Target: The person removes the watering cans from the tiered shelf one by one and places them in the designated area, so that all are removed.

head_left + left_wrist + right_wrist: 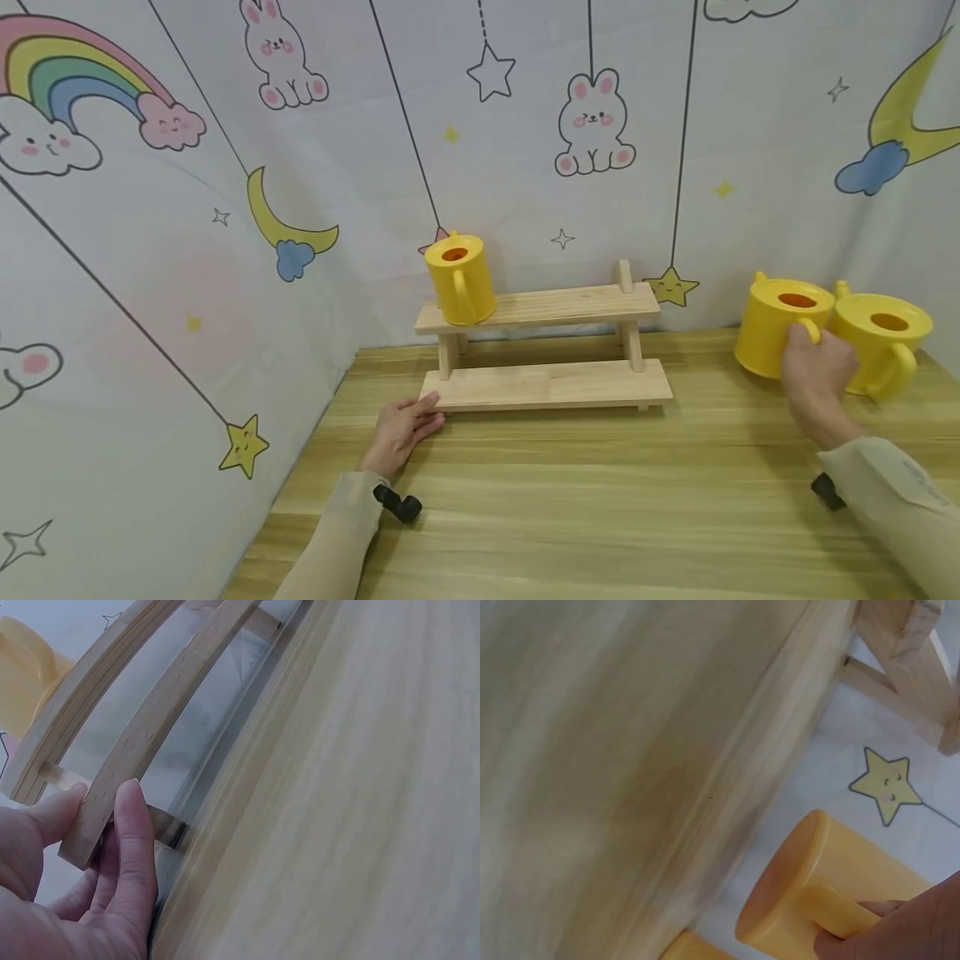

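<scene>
My left hand (396, 429) pinches the left end of the lower board of a two-tier wooden shelf (555, 387), thumb above and fingers below in the left wrist view. On the shelf's upper board, at its left end, stands a yellow watering can (465, 287) with its handle facing me. My right hand (817, 371) grips the handle of a second yellow watering can (772, 329). In the right wrist view that can's underside (780, 874) shows, raised off the table. A third watering can (888, 337) stands just right of it, partly behind my hand.
The wood-grain table (600, 492) carries the shelf near its back edge. Behind and to the left hangs a white cloth (517, 192) printed with rabbits, stars and moons. A short wooden post (625, 276) rises at the upper board's right end.
</scene>
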`<state>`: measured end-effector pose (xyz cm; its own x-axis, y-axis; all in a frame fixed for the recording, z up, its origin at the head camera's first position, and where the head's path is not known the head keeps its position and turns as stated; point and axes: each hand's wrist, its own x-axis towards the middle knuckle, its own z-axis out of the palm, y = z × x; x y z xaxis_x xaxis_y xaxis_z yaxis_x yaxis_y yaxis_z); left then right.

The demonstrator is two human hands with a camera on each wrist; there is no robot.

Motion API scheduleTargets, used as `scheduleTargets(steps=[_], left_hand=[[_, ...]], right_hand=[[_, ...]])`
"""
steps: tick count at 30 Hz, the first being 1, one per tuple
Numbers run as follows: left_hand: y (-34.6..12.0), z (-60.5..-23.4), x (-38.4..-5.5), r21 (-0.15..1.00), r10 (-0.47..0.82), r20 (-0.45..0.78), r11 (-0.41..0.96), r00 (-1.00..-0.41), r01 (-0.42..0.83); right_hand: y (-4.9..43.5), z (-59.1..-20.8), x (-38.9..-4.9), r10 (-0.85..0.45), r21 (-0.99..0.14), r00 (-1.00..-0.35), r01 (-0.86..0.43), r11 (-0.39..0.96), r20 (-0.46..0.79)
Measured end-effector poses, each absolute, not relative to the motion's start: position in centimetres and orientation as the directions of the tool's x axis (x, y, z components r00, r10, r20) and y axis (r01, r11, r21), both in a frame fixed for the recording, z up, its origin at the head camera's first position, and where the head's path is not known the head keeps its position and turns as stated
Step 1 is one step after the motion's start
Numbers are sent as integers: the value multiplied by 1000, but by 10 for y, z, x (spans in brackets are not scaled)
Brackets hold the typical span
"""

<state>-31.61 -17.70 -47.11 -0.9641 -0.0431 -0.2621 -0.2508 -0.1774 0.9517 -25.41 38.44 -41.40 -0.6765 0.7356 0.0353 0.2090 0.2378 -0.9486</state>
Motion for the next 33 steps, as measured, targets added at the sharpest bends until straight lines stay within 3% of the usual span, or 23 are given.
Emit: scheduleTargets(steps=[20,33], left_hand=[[-176,-472,-316,951,-35,-258,-184,-966,-247],[-177,-472,-317,952,-41,-260,-175,-965,-249]], right_hand=[[396,-427,-253,707,-933,-707,273,234,-29],[397,-426,-242,646,-906,-759,326,271,-80]])
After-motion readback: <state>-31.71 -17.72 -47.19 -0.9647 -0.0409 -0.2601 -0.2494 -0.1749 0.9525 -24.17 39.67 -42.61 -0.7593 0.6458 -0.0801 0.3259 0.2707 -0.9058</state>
